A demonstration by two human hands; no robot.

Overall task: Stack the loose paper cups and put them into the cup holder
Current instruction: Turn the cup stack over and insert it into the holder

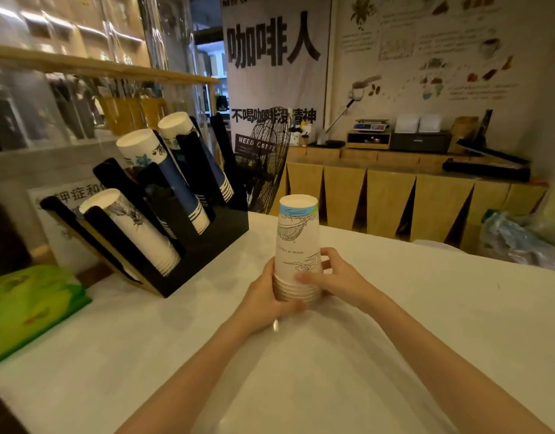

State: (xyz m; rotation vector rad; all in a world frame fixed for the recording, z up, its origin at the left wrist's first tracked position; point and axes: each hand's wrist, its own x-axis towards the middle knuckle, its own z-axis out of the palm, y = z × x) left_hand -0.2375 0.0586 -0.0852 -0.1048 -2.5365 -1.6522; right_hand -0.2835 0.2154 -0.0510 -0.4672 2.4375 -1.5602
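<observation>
A stack of paper cups (pixel 297 249) stands upside down near the middle of the frame, on a white table (pixel 426 308). The cups are white with thin line drawings and a blue band at the top. Several rims show at the bottom, one tucked inside the next.

Both hands are wrapped around the low part of the stack. The left hand (pixel 265 296) grips it from the left side, with the thumb in front near the rims. The right hand (pixel 334 278) grips it from the right, with its fingers curled around the back and its thumb pressed on the front.

The black cup holder (pixel 207 242) sits on the table at the middle left of the frame, well apart from the stack. It leans back, and it already has three rows of cups in it (the white cups (pixel 135 227) are in the lowest slot, and two rows of blue cups (pixel 173 180) lie higher up). There may be a free slot in it, but the dark walls make this hard to tell.

A green packet (pixel 29 305) lies at the left edge of the frame. A black fan (pixel 267 158) stands behind the holder.
</observation>
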